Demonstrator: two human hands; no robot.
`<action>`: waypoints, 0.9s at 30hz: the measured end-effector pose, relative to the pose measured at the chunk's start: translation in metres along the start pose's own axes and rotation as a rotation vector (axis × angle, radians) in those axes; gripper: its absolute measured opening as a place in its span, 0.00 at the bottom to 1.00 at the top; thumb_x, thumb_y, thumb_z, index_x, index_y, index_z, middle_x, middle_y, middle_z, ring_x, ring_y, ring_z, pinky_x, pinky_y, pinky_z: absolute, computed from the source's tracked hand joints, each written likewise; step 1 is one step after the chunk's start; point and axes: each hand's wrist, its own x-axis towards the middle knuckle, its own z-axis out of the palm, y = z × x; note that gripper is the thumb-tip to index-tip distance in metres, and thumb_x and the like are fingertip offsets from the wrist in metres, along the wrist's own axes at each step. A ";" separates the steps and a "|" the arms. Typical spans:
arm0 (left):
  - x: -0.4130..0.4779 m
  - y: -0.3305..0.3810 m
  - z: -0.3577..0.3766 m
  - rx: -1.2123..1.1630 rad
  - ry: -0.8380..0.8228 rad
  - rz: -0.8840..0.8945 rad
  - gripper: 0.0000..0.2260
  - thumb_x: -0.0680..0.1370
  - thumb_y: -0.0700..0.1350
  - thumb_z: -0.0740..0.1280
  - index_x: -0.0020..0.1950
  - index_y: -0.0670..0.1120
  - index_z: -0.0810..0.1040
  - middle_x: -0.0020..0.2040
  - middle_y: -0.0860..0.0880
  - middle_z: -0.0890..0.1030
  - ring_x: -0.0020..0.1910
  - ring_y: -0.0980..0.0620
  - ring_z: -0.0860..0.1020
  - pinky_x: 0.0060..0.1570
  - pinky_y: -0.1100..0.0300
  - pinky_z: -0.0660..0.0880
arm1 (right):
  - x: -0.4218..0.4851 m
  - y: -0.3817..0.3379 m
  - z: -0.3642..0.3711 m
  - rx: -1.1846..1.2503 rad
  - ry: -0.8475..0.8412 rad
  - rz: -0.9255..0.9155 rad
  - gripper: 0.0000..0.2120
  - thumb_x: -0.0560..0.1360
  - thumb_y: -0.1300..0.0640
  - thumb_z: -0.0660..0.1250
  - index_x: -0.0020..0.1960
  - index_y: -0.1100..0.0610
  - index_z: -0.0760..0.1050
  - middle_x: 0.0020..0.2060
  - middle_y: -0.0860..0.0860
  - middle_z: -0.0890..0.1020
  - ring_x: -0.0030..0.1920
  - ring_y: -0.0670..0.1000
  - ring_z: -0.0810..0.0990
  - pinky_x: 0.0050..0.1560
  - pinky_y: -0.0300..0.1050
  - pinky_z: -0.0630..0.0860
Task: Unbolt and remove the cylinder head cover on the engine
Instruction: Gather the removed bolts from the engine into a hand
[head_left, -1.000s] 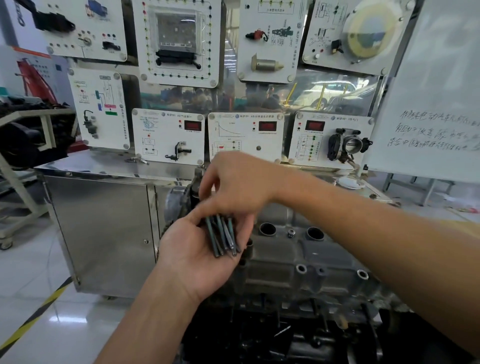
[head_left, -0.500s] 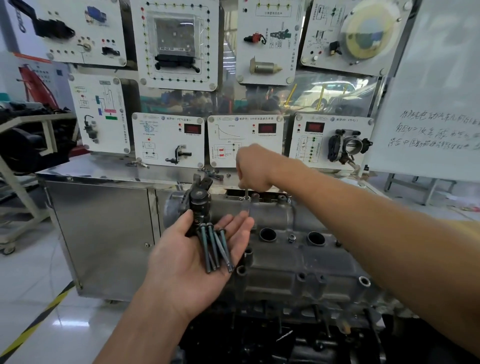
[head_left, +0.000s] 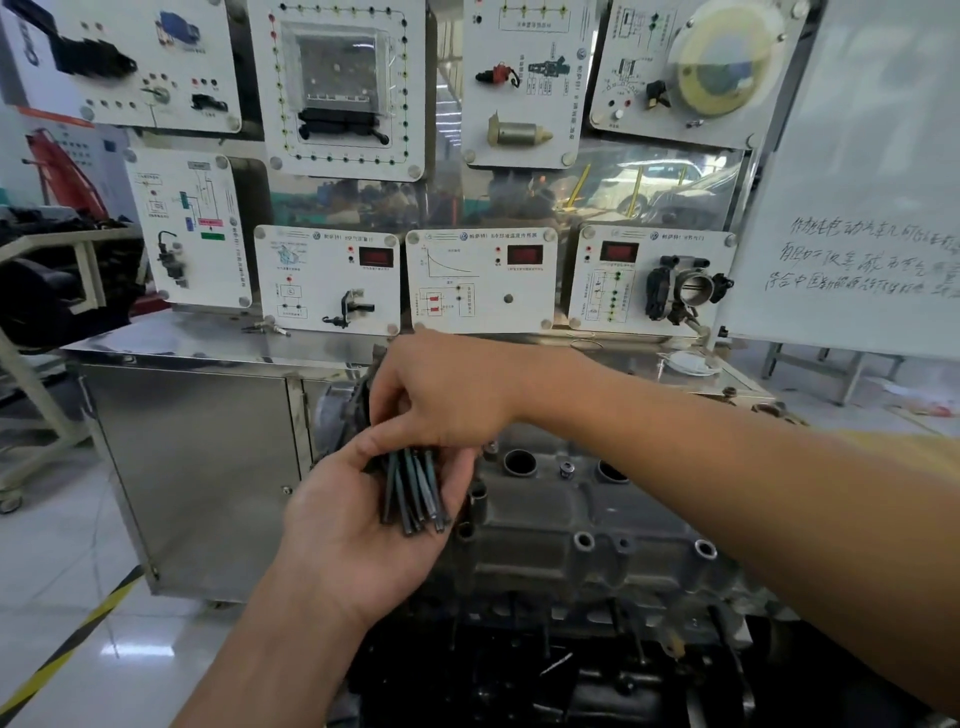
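Observation:
The grey cylinder head cover (head_left: 571, 525) sits on top of the engine, below and right of my hands, with round plug wells (head_left: 519, 461) along its top. My left hand (head_left: 343, 540) is palm up in front of the cover's left end. Several long dark bolts (head_left: 415, 493) lie side by side across its palm and fingers. My right hand (head_left: 447, 395) reaches in from the right and sits over my left fingertips. Its curled fingers pinch at the upper ends of the bolts, which it hides.
A steel cabinet (head_left: 197, 467) stands behind the engine, with white training panels (head_left: 483, 280) mounted above it. A whiteboard (head_left: 857, 208) with handwriting is at the right. The dark lower engine (head_left: 571, 675) fills the bottom. A yellow-black stripe (head_left: 67, 654) crosses the floor at left.
Half a second ago my right hand was at the cover's far edge. It has come back and down onto the bolts in my left palm, which stayed in place.

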 end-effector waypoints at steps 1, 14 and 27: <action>0.001 0.000 0.000 -0.001 0.005 -0.001 0.18 0.81 0.44 0.57 0.66 0.40 0.79 0.61 0.39 0.82 0.60 0.42 0.82 0.50 0.40 0.80 | -0.002 0.003 0.001 0.001 0.022 -0.016 0.16 0.78 0.45 0.67 0.47 0.57 0.84 0.39 0.50 0.85 0.40 0.50 0.82 0.43 0.45 0.77; 0.013 -0.014 0.022 0.040 0.029 -0.005 0.22 0.84 0.53 0.57 0.64 0.37 0.77 0.54 0.38 0.84 0.47 0.42 0.86 0.37 0.55 0.83 | -0.039 0.128 -0.003 0.011 -0.090 0.654 0.16 0.78 0.48 0.68 0.43 0.61 0.84 0.35 0.52 0.86 0.32 0.47 0.82 0.44 0.43 0.78; 0.006 -0.039 0.039 0.053 0.067 0.036 0.21 0.85 0.53 0.56 0.58 0.37 0.78 0.49 0.37 0.85 0.45 0.40 0.86 0.46 0.51 0.83 | -0.081 0.081 -0.092 0.496 0.255 0.408 0.10 0.78 0.56 0.69 0.43 0.62 0.82 0.29 0.50 0.81 0.26 0.45 0.75 0.28 0.37 0.75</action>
